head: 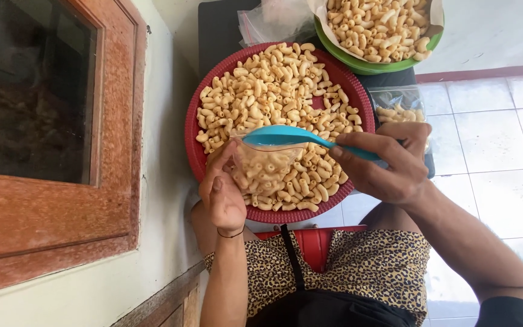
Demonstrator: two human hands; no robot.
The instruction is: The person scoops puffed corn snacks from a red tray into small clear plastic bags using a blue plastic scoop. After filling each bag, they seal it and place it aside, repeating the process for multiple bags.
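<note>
A round red tray heaped with pale curled macaroni snacks lies in front of me. My left hand holds a small clear plastic bag open over the tray's near side; the bag is partly filled with macaroni. My right hand grips the handle of a turquoise plastic spoon, whose bowl is tipped right over the bag's mouth.
A green bowl lined with paper and full of macaroni stands at the back right. A filled clear bag lies right of the tray, more empty bags behind it. A wooden window frame fills the left; white floor tiles are on the right.
</note>
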